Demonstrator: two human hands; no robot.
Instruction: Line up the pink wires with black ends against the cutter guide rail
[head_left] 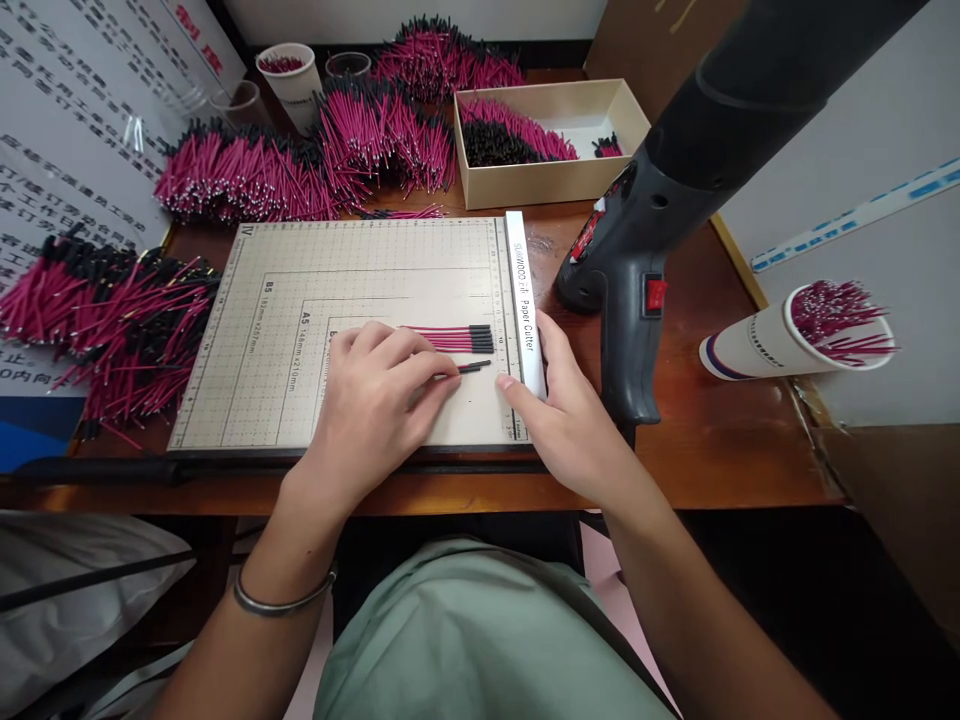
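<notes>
My left hand (382, 395) rests palm-down over the board of a paper cutter (375, 285). Its thumb and forefinger pinch thin magenta wires with black ends (474, 367); how many is hard to tell. Just above the fingertips, a row of similar wires (450, 338) lies side by side, black ends lined up to the right. The left parts of that row are hidden under the hand. My right hand (559, 400) grips the lower end of the cutter's white rail (523, 300), thumb on the board side and fingers on the far side.
Piles of magenta and black wires (247, 175) lie behind and left of the board. A cardboard box (555, 185) holds more. To the right are a black heat gun (634, 320) and a tilted paper cup of wires (750, 345). Another cup (296, 90) stands at the back.
</notes>
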